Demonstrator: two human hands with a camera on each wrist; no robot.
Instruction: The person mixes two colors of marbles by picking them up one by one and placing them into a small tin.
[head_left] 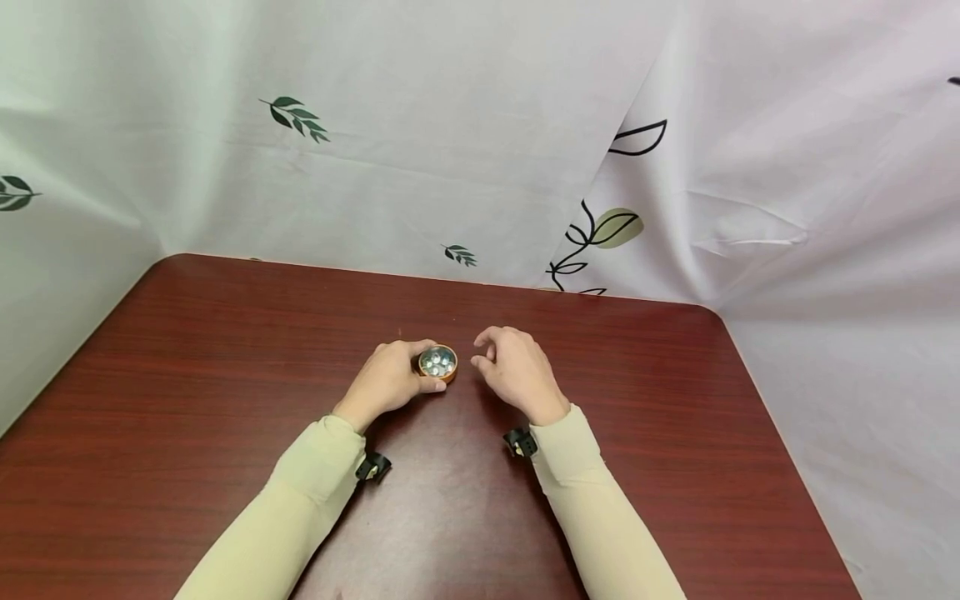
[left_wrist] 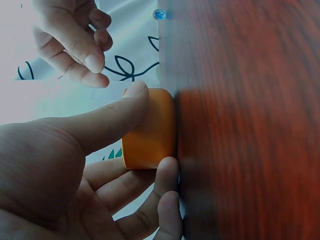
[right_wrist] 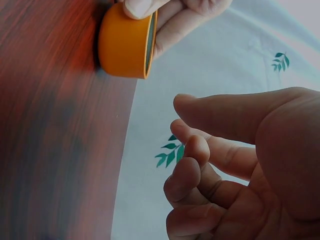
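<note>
A small round orange container [head_left: 438,363] stands upright on the table, with several shiny, clear round pieces showing inside its rim. My left hand [head_left: 389,377] grips it from the left side, thumb on the near side and fingers round the far side. In the left wrist view its smooth orange wall [left_wrist: 152,132] shows between thumb and fingers. My right hand [head_left: 516,372] hovers just right of the container, apart from it. Its fingers are loosely bent, and nothing shows between thumb and fingertips in the right wrist view.
The dark red wooden table [head_left: 225,375] meets a white leaf-print cloth [head_left: 450,125] at its back edge. A small blue glass-like bead [left_wrist: 159,14] appears near the table's surface beyond the right hand in the left wrist view.
</note>
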